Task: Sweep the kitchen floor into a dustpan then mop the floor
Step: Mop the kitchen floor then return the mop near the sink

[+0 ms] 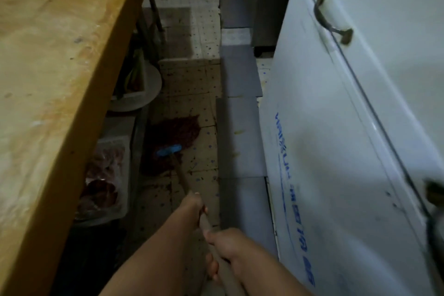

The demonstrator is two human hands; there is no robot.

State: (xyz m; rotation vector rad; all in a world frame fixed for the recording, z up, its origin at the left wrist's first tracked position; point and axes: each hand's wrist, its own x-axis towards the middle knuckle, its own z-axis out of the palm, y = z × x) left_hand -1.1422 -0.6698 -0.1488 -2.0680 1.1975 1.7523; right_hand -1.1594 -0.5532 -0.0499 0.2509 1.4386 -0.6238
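A mop with dark red strands and a blue clamp lies spread on the spotted tile floor, close to the table's base. Its wooden handle runs back toward me. My left hand grips the handle farther down the pole. Nearer to me, my right hand grips the handle too. No dustpan is in view.
A long wooden table fills the left side, with a tray of raw meat and a round basin under it. A white chest freezer stands at the right. Grey mats line the narrow aisle.
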